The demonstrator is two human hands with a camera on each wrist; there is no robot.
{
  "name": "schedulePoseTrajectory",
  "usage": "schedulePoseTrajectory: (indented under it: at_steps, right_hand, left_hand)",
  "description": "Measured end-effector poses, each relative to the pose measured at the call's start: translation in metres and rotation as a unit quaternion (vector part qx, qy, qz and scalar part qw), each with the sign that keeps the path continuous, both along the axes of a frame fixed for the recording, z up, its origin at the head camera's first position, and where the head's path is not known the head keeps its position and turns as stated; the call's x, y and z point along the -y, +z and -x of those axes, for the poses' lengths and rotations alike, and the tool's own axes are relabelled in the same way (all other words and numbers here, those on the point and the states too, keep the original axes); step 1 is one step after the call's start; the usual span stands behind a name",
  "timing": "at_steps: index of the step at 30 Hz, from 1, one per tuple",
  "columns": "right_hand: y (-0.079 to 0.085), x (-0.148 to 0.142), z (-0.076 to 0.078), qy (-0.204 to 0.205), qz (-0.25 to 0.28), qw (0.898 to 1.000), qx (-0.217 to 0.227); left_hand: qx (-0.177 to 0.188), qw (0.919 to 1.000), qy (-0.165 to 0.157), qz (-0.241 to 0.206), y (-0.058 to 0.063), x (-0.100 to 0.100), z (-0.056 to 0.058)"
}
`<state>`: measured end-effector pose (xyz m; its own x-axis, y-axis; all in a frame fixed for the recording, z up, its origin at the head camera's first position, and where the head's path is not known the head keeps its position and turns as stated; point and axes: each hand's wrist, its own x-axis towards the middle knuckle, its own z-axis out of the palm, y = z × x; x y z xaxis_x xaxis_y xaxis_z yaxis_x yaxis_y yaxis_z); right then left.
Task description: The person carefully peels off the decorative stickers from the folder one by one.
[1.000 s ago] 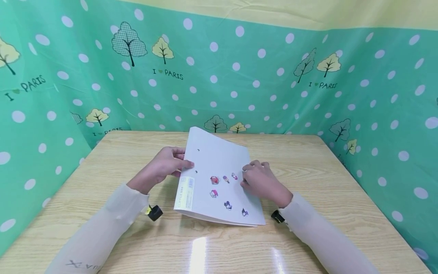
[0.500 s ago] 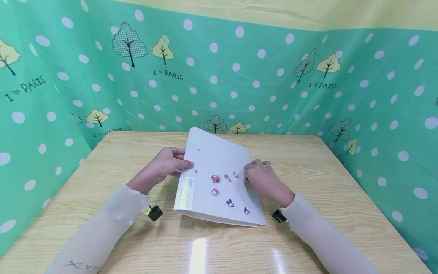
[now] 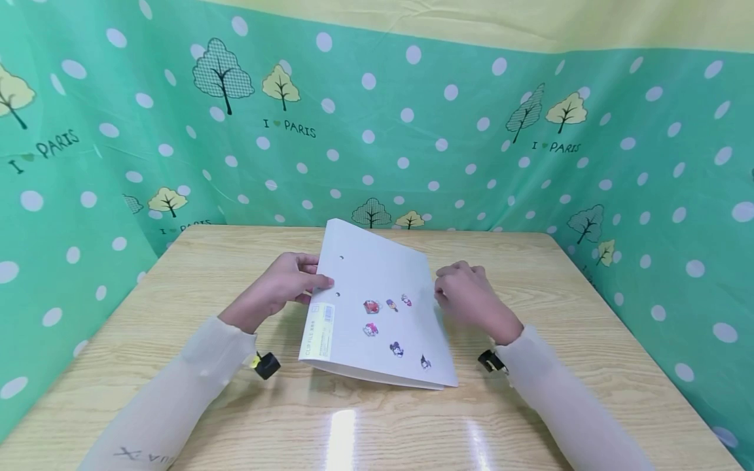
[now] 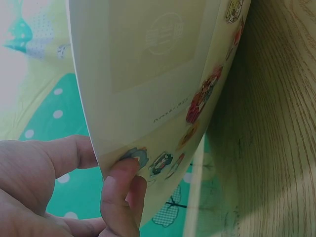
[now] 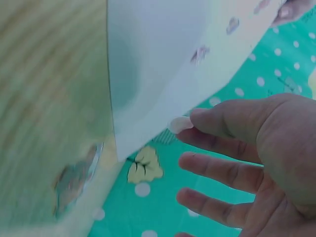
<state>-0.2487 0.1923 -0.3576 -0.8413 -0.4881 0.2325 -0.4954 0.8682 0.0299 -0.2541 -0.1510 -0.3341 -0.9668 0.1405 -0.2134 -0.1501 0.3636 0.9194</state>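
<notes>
A white clip file (image 3: 383, 261) leans tilted over the table, with several small cartoon stickers (image 3: 396, 350) on its cover and a label at its lower left. My left hand (image 3: 288, 281) holds the file's left edge, thumb on the cover and fingers behind. In the left wrist view more colourful stickers (image 4: 202, 96) run along the file's underside (image 4: 133, 98). Just beyond the file's right edge is my right hand (image 3: 468, 294). Seen by the right wrist camera, its thumb and forefinger pinch a small whitish flat piece (image 5: 180, 124), while the other fingers are extended.
The wood-grain table (image 3: 235, 418) lies under the file and both forearms. Green dotted cloth (image 3: 400, 144) stands along the back and sides. A blurred teal and brown patch (image 5: 76, 180) shows at lower left in the right wrist view.
My right hand has moved right, from over the cover to outside the file's right edge. The cover stickers have shifted slightly right and up. My left hand has stayed on the left edge.
</notes>
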Motion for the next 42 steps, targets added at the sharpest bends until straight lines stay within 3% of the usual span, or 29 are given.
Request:
schedulePoseTrajectory:
  at_steps: [6, 18, 29, 36, 42]
  right_hand:
    - [0.001, -0.017, 0.010, -0.038, -0.024, 0.999, -0.011]
    - [-0.010, -0.032, 0.023, -0.082, -0.035, 0.995, 0.036]
    - [-0.021, -0.035, 0.029, -0.071, -0.032, 0.994, 0.072]
    - [-0.014, -0.030, 0.024, -0.068, -0.024, 0.994, 0.079]
    - [-0.004, -0.021, 0.015, -0.043, -0.003, 0.995, 0.087]
  left_hand:
    - [-0.001, 1.0000, -0.002, -0.001, 0.000, 0.000, 0.000]
    - [0.002, 1.0000, -0.005, -0.001, 0.001, 0.000, -0.002]
    - [-0.003, 1.0000, 0.001, -0.003, -0.002, 0.001, 0.001]
    - [-0.004, 1.0000, 0.009, 0.001, -0.003, 0.002, 0.002]
    - [-0.006, 0.9999, 0.013, -0.007, -0.004, 0.002, 0.003]
